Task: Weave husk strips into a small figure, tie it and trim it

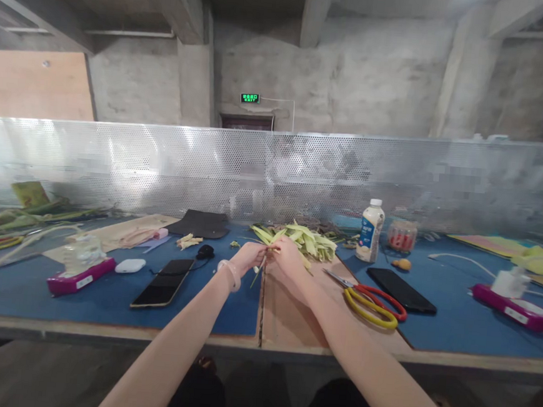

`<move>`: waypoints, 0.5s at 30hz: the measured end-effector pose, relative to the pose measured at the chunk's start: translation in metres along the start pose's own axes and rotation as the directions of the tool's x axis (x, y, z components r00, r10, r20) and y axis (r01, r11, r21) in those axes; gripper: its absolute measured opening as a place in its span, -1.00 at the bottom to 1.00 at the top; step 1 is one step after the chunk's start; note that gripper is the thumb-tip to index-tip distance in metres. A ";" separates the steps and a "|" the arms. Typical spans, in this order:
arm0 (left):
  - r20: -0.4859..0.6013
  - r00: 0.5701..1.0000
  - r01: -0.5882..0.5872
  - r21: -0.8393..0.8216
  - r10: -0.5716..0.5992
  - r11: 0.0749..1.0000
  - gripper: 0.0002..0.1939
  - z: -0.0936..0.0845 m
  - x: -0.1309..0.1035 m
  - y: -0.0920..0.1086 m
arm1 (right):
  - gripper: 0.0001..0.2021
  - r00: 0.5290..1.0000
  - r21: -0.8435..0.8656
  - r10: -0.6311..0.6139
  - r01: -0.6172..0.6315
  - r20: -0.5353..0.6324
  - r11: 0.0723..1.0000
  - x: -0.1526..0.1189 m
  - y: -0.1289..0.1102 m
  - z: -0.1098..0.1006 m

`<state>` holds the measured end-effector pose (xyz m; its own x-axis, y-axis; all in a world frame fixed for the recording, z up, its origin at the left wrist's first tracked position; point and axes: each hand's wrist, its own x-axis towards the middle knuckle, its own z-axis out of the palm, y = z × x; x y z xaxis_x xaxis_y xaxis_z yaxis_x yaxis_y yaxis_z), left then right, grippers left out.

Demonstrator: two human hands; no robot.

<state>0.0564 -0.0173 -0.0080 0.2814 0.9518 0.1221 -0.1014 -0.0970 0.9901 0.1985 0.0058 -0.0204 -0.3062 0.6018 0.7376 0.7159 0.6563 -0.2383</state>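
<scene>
My left hand [250,256], with a pale bangle at the wrist, and my right hand [287,255] meet above the middle of the table, fingers closed together. Between them they pinch a thin plant strip; a narrow green end [256,276] hangs below my left hand. The strip's exact kind is too small to make out. Just behind my right hand lies a pile of pale green leaf strips [315,241]. To the right of my right forearm, scissors [371,304] with red and yellow handles rest on the brown board, blades pointing away to the left.
On the left are a phone [164,283], a white earbud case [130,266] and a purple power strip [81,277]. At the right stand a bottle [370,231] and a jar [401,236], near another phone [400,290] and power strip [517,309]. A perforated metal screen [185,165] borders the back.
</scene>
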 end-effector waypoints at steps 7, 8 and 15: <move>-0.030 0.999 -0.023 0.367 0.036 0.930 -0.72 0.004 0.007 -0.007 | -0.82 1.000 -0.051 0.025 -0.025 0.005 0.998 -0.002 0.002 -0.006; -0.028 0.998 -0.032 0.411 0.048 0.911 -0.73 0.004 0.007 -0.007 | -0.82 1.000 -0.055 0.024 -0.023 0.014 0.998 -0.003 0.002 -0.007; -0.010 0.988 -0.109 0.651 0.153 0.751 -0.70 0.000 0.001 -0.004 | -0.79 0.998 -0.078 0.028 -0.024 0.049 0.997 -0.003 0.005 -0.003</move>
<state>0.0572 -0.0157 -0.0116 0.2528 0.9288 0.2710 0.5141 -0.3662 0.7756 0.2051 0.0058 -0.0219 -0.3167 0.6413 0.6988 0.7699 0.6041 -0.2055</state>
